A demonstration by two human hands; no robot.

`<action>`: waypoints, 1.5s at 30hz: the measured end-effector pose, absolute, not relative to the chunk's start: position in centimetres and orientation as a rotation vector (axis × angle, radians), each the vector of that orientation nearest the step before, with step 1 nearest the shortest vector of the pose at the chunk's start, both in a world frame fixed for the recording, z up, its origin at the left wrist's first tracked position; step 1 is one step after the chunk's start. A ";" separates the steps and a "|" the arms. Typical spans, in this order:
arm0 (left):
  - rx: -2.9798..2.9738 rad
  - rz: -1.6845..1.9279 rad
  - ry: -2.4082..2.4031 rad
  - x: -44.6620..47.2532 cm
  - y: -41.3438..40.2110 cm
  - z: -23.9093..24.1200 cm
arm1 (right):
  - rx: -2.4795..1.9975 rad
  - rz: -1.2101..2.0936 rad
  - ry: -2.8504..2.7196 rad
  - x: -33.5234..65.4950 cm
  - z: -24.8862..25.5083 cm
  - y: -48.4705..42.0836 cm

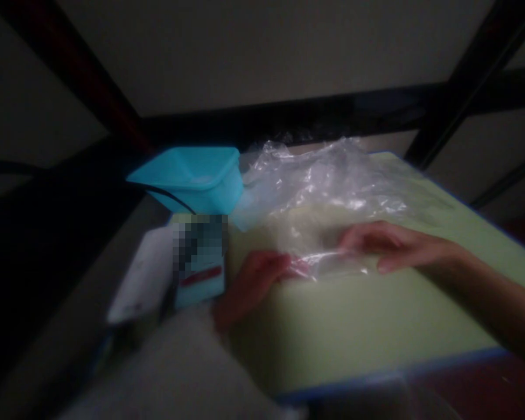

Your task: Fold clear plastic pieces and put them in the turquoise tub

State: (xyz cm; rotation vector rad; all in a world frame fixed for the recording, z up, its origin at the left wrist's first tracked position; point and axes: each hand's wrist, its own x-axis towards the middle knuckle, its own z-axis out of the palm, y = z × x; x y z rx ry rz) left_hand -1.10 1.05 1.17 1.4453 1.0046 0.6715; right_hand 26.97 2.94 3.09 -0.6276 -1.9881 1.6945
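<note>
A small clear plastic bag [328,259] lies on the pale green table top [354,326], and both hands grip it. My left hand [254,280] pinches its left end, where something reddish shows under the plastic. My right hand [389,245] holds the right end with fingers curled over the top edge. Behind it a heap of crumpled clear plastic [324,181] covers the back of the table. The picture is dim and blurred.
A turquoise plastic tub [192,175] stands at the table's back left. A small box with a red stripe [199,265] and a white flat object [142,274] lie at the left edge. Dark frame bars [289,116] run behind and beside the table.
</note>
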 end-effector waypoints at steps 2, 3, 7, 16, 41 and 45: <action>1.398 0.683 1.031 -1.1 1.0 1.2 | -0.661 1.682 -1.997 27.0 3.0 2.8; 1.368 0.687 1.048 -1.1 1.0 1.1 | -0.675 1.659 -2.005 26.9 2.8 2.8; 1.253 0.700 1.065 -1.1 0.9 0.9 | -0.711 1.551 -2.011 26.6 2.5 2.8; 1.135 0.777 1.002 -1.0 1.2 0.7 | -0.769 1.583 -1.993 26.3 2.7 2.3; 0.767 0.462 0.841 -2.3 1.1 1.2 | -0.737 1.957 -1.912 26.7 2.3 2.5; 0.740 0.454 0.873 -2.1 1.0 1.4 | -0.857 1.822 -1.925 26.6 2.4 2.8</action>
